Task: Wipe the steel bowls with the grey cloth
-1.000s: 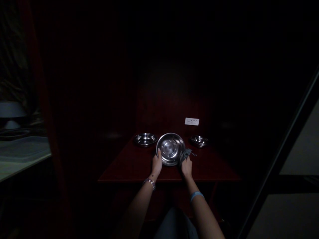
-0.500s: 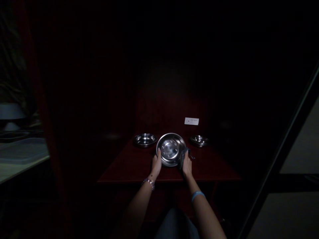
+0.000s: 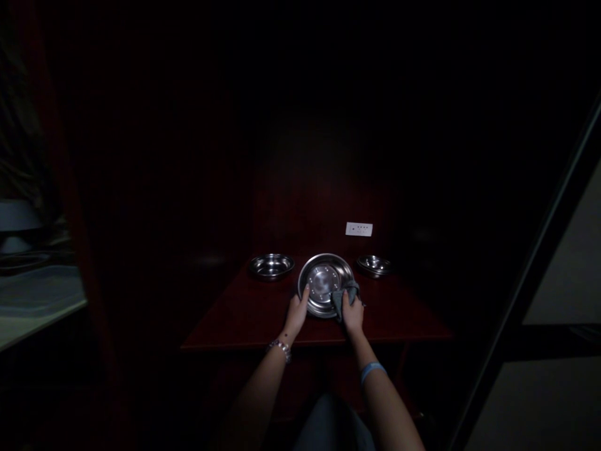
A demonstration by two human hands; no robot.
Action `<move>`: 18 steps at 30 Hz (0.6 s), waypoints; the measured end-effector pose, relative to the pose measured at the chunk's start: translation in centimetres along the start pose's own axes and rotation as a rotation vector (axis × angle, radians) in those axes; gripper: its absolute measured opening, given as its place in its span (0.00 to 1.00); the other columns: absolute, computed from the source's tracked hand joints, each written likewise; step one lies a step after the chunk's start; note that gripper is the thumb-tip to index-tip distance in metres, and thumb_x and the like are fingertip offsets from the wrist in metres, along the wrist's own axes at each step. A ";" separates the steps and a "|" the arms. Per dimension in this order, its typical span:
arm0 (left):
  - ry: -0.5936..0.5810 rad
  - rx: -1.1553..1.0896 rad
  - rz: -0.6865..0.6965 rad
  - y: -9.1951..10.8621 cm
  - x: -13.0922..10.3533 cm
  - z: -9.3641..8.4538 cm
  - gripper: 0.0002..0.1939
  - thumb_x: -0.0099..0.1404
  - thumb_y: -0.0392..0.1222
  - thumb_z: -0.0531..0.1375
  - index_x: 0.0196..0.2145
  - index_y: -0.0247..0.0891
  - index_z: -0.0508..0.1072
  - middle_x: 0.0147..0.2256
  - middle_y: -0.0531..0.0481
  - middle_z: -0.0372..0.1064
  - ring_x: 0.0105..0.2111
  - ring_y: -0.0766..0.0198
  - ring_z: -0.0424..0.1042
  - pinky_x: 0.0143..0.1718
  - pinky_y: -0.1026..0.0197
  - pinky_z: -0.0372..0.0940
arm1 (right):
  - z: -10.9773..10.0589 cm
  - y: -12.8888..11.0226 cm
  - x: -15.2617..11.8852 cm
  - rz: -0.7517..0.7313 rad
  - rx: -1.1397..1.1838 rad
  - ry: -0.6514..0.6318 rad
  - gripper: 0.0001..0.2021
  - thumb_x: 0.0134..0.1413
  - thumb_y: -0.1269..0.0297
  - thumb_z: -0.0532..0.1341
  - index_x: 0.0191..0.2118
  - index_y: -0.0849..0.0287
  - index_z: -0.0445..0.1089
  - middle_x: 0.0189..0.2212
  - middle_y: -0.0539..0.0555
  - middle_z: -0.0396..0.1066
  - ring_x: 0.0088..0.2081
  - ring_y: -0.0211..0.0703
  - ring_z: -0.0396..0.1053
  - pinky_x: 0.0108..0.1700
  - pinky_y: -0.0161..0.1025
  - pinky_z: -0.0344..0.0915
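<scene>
A shiny round metal bowl (image 3: 323, 280) is held tilted above the front of a dark red table, its inside facing me. My left hand (image 3: 298, 311) grips its lower left rim, thumb on the inner side. My right hand (image 3: 352, 311) is closed on a grey cloth (image 3: 345, 297), which lies over the bowl's lower right rim with the thumb pressed on it. The right fingers behind the rim are hidden.
On the red table (image 3: 235, 322), another metal bowl (image 3: 271, 267) stands at back left and smaller stacked metal bowls (image 3: 374, 265) at back right. A white socket panel (image 3: 359, 229) is on the back wall. A clear plastic tray (image 3: 42, 291) lies on a side surface at left.
The cloth in my right hand has come further over the bowl's inner side and shows more. The bowl has shifted slightly right in view and turned a little.
</scene>
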State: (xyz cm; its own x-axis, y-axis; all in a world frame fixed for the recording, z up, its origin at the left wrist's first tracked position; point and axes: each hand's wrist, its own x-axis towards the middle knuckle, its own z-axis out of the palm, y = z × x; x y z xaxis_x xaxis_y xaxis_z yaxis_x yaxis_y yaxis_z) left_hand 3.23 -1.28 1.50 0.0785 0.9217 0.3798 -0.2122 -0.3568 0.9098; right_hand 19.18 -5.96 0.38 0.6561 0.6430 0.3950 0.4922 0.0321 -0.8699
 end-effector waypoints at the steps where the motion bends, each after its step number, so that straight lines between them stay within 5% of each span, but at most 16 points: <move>1: -0.002 0.023 0.029 -0.1 0.1 0.0 0.23 0.63 0.55 0.57 0.49 0.35 0.71 0.47 0.40 0.74 0.49 0.54 0.71 0.52 0.54 0.63 | 0.0 0.1 0.0 0.004 0.009 0.021 0.20 0.61 0.55 0.51 0.42 0.65 0.73 0.39 0.66 0.77 0.42 0.51 0.76 0.43 0.38 0.67; 6: 0.086 0.221 0.208 -0.8 0.3 -0.3 0.32 0.63 0.54 0.58 0.60 0.41 0.54 0.59 0.38 0.58 0.47 0.59 0.69 0.50 0.53 0.64 | 0.0 0.5 0.2 0.045 0.032 0.120 0.18 0.61 0.57 0.51 0.40 0.66 0.72 0.39 0.69 0.76 0.42 0.53 0.76 0.43 0.40 0.68; 10: 0.082 0.420 0.452 -0.5 -0.2 -0.1 0.45 0.55 0.54 0.65 0.63 0.41 0.47 0.65 0.34 0.43 0.56 0.52 0.61 0.54 0.47 0.61 | 0.0 0.6 0.3 0.074 0.016 0.171 0.18 0.62 0.58 0.50 0.40 0.66 0.72 0.40 0.71 0.75 0.43 0.54 0.76 0.44 0.41 0.68; 14: -0.048 0.681 0.601 0.4 -1.2 0.1 0.45 0.51 0.49 0.68 0.62 0.39 0.54 0.66 0.35 0.38 0.63 0.43 0.48 0.60 0.42 0.54 | 0.1 0.6 0.2 0.095 0.048 0.196 0.19 0.62 0.57 0.50 0.41 0.66 0.72 0.40 0.71 0.75 0.43 0.55 0.75 0.43 0.42 0.67; 18: -0.246 0.847 0.627 1.0 -1.9 0.1 0.30 0.52 0.39 0.67 0.53 0.45 0.69 0.67 0.44 0.39 0.64 0.43 0.46 0.59 0.42 0.55 | 0.1 0.8 0.4 0.104 0.088 0.181 0.19 0.61 0.56 0.51 0.43 0.66 0.71 0.41 0.68 0.76 0.44 0.54 0.75 0.44 0.41 0.67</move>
State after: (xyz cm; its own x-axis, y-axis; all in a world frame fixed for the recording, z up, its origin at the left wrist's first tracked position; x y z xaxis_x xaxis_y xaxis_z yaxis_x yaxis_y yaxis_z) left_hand 2.97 -3.42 1.72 0.4038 0.5166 0.7550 0.4523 -0.8301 0.3261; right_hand 19.74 -5.66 -0.16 0.7964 0.4989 0.3418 0.3703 0.0445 -0.9278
